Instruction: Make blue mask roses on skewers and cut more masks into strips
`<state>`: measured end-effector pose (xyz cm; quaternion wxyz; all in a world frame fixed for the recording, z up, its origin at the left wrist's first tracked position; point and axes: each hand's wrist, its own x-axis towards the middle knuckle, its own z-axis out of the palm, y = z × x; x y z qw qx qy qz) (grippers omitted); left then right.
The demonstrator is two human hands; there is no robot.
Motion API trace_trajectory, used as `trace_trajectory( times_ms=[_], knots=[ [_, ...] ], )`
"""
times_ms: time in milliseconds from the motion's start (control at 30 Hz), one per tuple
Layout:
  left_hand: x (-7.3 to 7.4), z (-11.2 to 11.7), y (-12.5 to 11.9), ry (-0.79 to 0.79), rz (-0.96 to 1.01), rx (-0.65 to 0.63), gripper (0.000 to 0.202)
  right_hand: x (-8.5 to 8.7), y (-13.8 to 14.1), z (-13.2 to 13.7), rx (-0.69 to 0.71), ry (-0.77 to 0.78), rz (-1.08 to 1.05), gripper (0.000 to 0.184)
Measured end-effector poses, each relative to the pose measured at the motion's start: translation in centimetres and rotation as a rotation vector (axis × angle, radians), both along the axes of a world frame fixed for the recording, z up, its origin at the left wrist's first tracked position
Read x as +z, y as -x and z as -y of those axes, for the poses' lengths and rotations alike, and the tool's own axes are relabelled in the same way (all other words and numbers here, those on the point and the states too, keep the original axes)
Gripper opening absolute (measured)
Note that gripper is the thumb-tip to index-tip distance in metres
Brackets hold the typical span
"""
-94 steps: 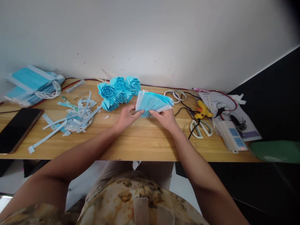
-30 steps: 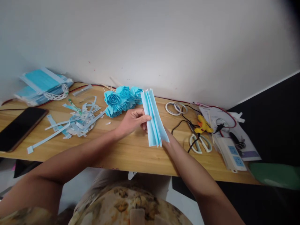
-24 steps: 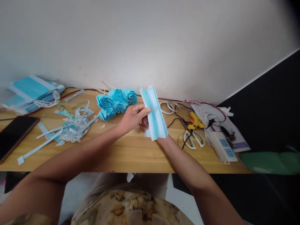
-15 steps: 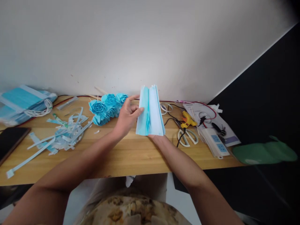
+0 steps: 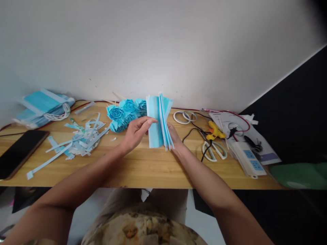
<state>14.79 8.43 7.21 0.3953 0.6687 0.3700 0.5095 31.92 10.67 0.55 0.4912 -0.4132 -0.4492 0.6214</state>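
Upright above the table, between my hands, is a stack of light blue and white face mask sheets (image 5: pixel 154 132), parted like an open book with several thin layers fanning on the right. My left hand (image 5: pixel 136 133) pinches the left-hand sheets, thumb lying across their front; its other fingers are partly hidden. Behind the right side, my right hand (image 5: pixel 175 136) grips the stack from below and behind, its fingers mostly out of sight. Left of the stack lies a bunch of blue fabric roses (image 5: pixel 125 114) on thin wooden sticks.
On the wooden table (image 5: pixel 143 173) lie cut strips (image 5: pixel 83 141), bagged masks (image 5: pixel 42 103) and a phone (image 5: pixel 21 151) to the left. Rightward are tape rolls (image 5: pixel 182 117), a yellow glue gun (image 5: pixel 216 131), scissors (image 5: pixel 213 151), a power strip (image 5: pixel 249 160) and a green object (image 5: pixel 298 175).
The mask sheets have turned, so the right-hand layers now show edge-on and fanned apart. My left hand has shifted slightly left and down. The camera view has swung a little left.
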Motion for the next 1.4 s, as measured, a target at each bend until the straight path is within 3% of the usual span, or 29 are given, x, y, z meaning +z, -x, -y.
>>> trace_trajectory(
  times_ms=[100,233,500,800,967,1067,1200,1400],
  knots=[
    [-0.3,0.1,0.4,0.045,0.026,0.007,0.044,-0.4,0.1,0.0,-0.043,0.030,-0.019,0.059],
    [-0.7,-0.1,0.3,0.090,0.072,-0.018,0.041,0.1,0.3,0.4,-0.095,0.015,-0.007,0.060],
    [-1.9,-0.9,0.1,0.069,0.117,-0.025,0.031,0.0,0.6,0.4,-0.159,-0.027,-0.052,0.055],
    [-2.9,-1.5,-0.1,0.144,0.257,-0.016,0.028,0.6,0.6,0.5,-0.057,0.053,-0.151,0.049],
    [-3.2,-1.6,-0.2,0.121,0.330,-0.043,0.031,0.9,0.4,0.6,-0.146,0.070,-0.129,0.035],
    [-3.4,-1.6,-0.2,0.013,0.286,-0.003,0.049,0.7,0.4,0.4,-0.110,0.034,-0.135,0.035],
    [-3.1,-1.3,0.2,-0.147,0.086,0.041,0.024,0.2,0.5,0.2,0.000,0.064,-0.173,0.042],
    [-1.9,-0.7,0.4,-0.098,0.024,0.052,0.027,0.5,0.7,0.5,-0.055,0.016,-0.137,0.052]
  ],
)
